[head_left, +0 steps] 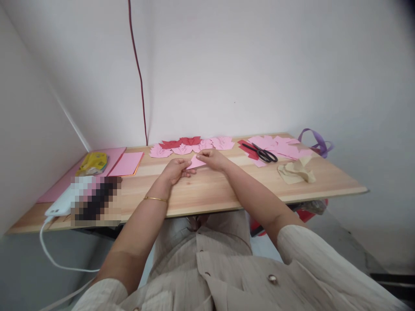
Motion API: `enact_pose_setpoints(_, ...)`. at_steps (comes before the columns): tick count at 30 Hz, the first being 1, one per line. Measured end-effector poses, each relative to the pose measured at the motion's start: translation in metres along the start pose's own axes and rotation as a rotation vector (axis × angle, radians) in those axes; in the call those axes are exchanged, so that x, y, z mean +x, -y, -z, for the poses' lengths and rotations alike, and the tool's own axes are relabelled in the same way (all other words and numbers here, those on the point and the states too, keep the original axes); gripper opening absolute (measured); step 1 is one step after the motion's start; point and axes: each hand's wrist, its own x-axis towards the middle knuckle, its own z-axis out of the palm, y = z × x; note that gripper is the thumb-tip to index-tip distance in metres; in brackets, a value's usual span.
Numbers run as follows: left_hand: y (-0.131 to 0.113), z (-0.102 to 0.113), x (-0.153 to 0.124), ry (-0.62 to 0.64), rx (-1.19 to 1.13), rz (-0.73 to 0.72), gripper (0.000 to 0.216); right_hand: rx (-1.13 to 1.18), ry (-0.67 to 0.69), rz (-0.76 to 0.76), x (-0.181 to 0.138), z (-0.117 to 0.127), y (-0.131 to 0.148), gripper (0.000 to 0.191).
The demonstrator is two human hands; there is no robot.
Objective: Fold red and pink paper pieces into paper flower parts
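A small piece of pink paper is held between my two hands, just above the middle of the wooden table. My left hand pinches its left edge between thumb and fingers. At its upper right, my right hand grips it with thumb and forefinger. Behind the hands, folded pink paper pieces and folded red paper pieces lie in overlapping rows near the wall. Black-handled scissors rest to the right, on top of red and pink paper.
Loose pink paper pieces and a crumpled beige cloth or paper lie at right, beside a purple ribbon. At left are pink sheets, a yellow packet and a white device with a cable. The table meets the wall.
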Motion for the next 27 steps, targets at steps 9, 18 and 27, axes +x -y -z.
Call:
enact_pose_setpoints(9, -0.006, 0.000, -0.002, -0.046, -0.062, -0.062, 0.027, 0.120, -0.146, -0.008, 0.004, 0.004, -0.005, 0.033)
enact_pose_setpoints(18, 0.005, -0.009, 0.004, -0.177, 0.040, -0.259, 0.029, 0.125, -0.152, 0.029, 0.004, 0.003, -0.003, 0.033)
enact_pose_setpoints(27, 0.001, -0.018, 0.001, -0.294, 0.036, -0.327, 0.031, 0.163, -0.161, 0.027, 0.005, 0.002, -0.003, 0.033)
